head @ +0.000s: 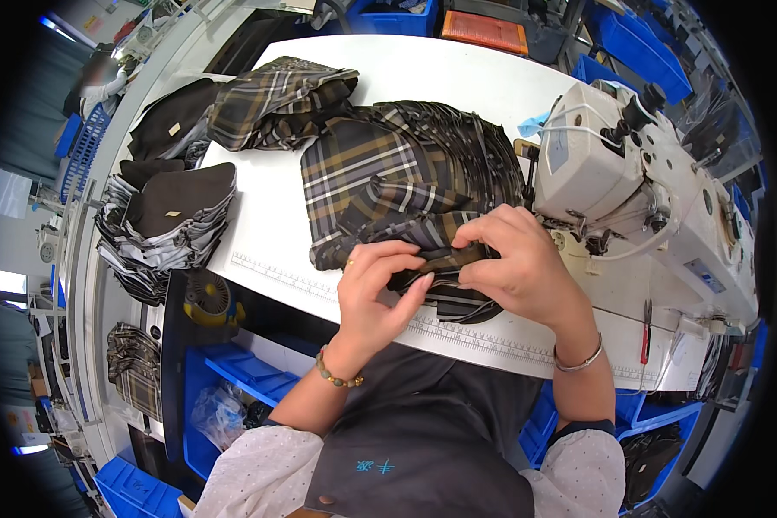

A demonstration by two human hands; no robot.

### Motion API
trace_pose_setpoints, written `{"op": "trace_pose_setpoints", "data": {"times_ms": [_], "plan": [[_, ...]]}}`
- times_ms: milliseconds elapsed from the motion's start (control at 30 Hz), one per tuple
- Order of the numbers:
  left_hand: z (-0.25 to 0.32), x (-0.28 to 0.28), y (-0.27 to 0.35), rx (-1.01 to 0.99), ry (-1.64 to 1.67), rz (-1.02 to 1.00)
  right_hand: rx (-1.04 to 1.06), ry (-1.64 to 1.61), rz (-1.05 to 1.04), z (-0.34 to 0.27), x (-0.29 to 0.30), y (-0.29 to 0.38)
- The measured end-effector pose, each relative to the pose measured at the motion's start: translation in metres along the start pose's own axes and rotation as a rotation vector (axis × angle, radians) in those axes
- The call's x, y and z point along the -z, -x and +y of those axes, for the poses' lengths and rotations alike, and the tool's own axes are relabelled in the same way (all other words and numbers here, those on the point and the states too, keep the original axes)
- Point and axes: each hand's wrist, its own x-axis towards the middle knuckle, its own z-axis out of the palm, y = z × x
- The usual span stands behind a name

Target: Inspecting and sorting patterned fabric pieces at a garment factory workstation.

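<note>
Both hands are at the near edge of a bundle of plaid fabric pieces (362, 162) in brown, black and white, on a white sewing table (395, 52). My left hand (383, 281) pinches dark cloth between thumb and fingers. Just to its right, my right hand (518, 262) grips a fold of the plaid cloth (450, 260) between thumb and forefinger. Dark layered edges hang below the fingers, over a printed ruler strip (479, 343). An industrial sewing machine (596, 168) stands right of the bundle, its needle area beside my right hand.
A second plaid bundle (278, 103) lies farther back. Stacks of dark cut pieces (181, 201) stand at the left, near a small yellow fan (207, 298). Red-handled snips (645, 337) lie at the right. Blue bins (246, 375) sit below the table. Another person (100, 84) is far left.
</note>
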Motion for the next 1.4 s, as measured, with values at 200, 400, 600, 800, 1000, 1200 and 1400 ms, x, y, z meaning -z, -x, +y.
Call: {"op": "trace_pose_setpoints", "data": {"times_ms": [200, 400, 600, 800, 1000, 1200, 1400], "plan": [[-0.001, 0.009, 0.024, -0.351, 0.038, -0.171, -0.037, 0.119, -0.034, -0.003, 0.005, -0.001], [0.000, -0.001, 0.014, -0.149, 0.028, -0.342, -0.039, 0.218, -0.012, 0.003, -0.004, 0.010], [-0.005, 0.002, 0.014, -0.017, 0.049, -0.363, -0.224, -0.200, -0.049, 0.000, 0.001, 0.007], [-0.009, 0.010, 0.002, 0.027, 0.081, -0.464, -0.233, -0.279, -0.240, 0.006, -0.001, 0.014], [-0.013, 0.016, -0.002, 0.029, 0.135, -0.580, -0.256, -0.303, -0.278, 0.010, -0.005, 0.015], [-0.011, 0.018, -0.002, 0.070, 0.165, -0.595, -0.285, -0.369, -0.358, 0.012, 0.002, 0.011], [-0.013, 0.016, 0.000, 0.081, 0.163, -0.583, -0.276, -0.368, -0.356, 0.014, 0.002, 0.012]]}}
